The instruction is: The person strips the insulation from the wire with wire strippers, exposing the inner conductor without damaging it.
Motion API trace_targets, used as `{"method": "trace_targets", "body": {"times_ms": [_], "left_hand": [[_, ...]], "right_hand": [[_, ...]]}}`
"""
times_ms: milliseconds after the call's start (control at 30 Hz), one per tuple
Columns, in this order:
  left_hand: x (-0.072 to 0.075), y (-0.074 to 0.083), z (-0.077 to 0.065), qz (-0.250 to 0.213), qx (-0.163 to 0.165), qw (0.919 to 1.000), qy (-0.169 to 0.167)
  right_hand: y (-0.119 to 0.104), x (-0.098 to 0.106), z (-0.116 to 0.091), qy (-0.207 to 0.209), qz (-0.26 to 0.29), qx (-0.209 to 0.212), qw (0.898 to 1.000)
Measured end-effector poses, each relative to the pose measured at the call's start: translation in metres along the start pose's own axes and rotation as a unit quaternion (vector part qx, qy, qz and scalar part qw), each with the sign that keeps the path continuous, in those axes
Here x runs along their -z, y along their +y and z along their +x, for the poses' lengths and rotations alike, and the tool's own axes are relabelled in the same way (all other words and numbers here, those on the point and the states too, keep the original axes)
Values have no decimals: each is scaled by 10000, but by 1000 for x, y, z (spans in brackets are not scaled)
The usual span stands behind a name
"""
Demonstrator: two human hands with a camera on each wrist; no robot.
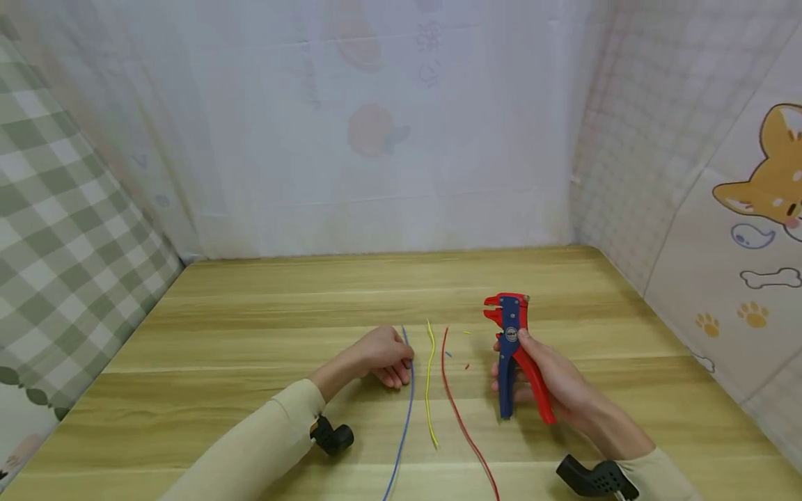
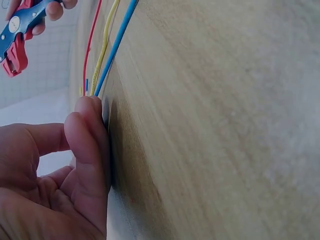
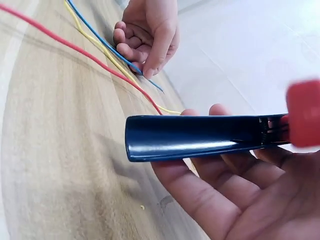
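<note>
My left hand (image 1: 391, 356) pinches a blue wire (image 1: 405, 424) a little below its far end, low over the table. In the right wrist view a short tip of the blue wire (image 3: 156, 86) sticks out past the thumb and finger. Beside it lie a yellow wire (image 1: 429, 379) and a longer red wire (image 1: 460, 421). My right hand (image 1: 557, 379) grips a red and blue wire stripper (image 1: 510, 337) by its handles, nose away from me; its handles stand spread apart. The right wrist view shows the stripper's blue handle (image 3: 195, 137) close up, with fingers behind it.
Small cut bits lie between the red wire and the stripper: a yellow bit (image 1: 466, 332), a blue bit (image 1: 448, 355) and a red bit (image 1: 467, 366). The wooden table (image 1: 250, 306) meets a white sheet (image 1: 269, 139) behind and a green checked cloth (image 1: 69, 195) at left.
</note>
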State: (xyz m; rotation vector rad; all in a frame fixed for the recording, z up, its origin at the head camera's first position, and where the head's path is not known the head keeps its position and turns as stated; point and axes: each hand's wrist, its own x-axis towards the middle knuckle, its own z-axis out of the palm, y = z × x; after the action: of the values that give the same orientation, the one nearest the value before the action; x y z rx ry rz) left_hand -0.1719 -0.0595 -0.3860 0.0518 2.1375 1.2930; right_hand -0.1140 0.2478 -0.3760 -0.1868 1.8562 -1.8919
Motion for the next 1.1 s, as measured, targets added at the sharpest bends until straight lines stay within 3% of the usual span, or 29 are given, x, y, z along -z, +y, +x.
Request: {"method": "trace_targets", "body": {"times_ms": [100, 300, 500, 567, 633, 700, 800, 867, 967, 1100], "left_hand": [[-3, 2, 2, 128, -76, 9999, 18], [-6, 1, -2, 300, -291, 9990, 153], [11, -3, -15, -18, -718, 9967, 368], [21, -2, -21, -195, -902, 9946, 483], [30, 2, -28, -388, -1079, 9917, 586], [39, 6, -34, -546, -1236, 9881, 728], [47, 13, -40, -704, -1443, 9829, 905], [49, 16, -42, -741, -1493, 9809, 1001], [49, 19, -43, -710, -1492, 9810, 1017], [46, 24, -43, -647, -1559, 9812, 933]], "right_hand": [[-1, 3, -2, 61, -78, 82, 9999], [-3, 9, -6, 560, -761, -6, 9955], [-11, 15, -6, 1007, -1860, -170, 9772], [-14, 16, -5, 1208, -2323, -379, 9644], [-17, 18, -3, 1365, -3029, -501, 9419], [-20, 22, -2, 1519, -3786, -518, 9115], [-23, 28, -2, 1735, -4806, -547, 8579], [-25, 33, -3, 1810, -5132, -664, 8364], [-26, 37, -4, 1812, -5414, -935, 8157], [-25, 40, -3, 1839, -5625, -1131, 7981]]}}
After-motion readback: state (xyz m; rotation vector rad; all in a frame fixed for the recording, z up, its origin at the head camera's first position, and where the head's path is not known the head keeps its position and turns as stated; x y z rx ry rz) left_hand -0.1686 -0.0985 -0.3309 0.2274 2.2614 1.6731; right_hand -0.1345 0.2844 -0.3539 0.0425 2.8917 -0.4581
